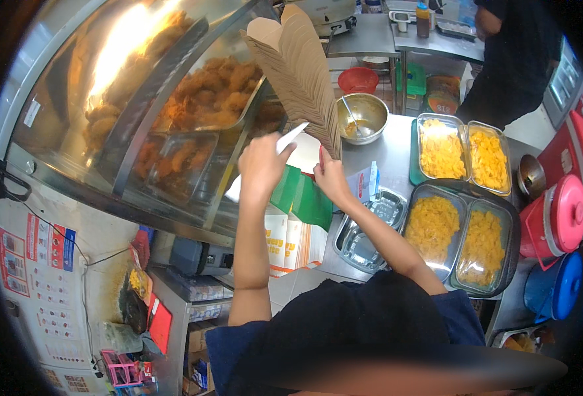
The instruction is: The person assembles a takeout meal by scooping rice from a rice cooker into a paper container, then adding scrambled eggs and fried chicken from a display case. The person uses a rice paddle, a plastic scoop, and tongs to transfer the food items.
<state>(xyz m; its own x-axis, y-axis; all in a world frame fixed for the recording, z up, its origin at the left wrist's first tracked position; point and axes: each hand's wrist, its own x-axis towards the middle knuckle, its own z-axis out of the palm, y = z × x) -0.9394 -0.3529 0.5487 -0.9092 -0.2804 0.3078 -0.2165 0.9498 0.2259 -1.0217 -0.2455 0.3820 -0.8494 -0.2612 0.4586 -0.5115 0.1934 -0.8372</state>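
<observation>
Between my two hands is a paperboard food box (296, 196), green outside with white inner flaps, partly folded. My left hand (263, 168) is closed on its left side, beside a raised white flap. At the right side, my right hand (331, 177) pinches the box near a red edge. The lower part of each grip is hidden. Just beyond the box leans a tall nested stack of brown cardboard boxes (294, 72). Below it lie white and orange printed cartons (290, 241). Clear plastic trays (368, 239) lie near my right forearm.
A heated glass cabinet (128, 125) with fried pieces (215, 92) stands left. To the right are containers of yellow food (432, 228), a metal bowl (372, 109) with a spoon, and pink (562, 214) and blue (555, 287) lidded buckets. A person in dark clothes (512, 72) stands far right.
</observation>
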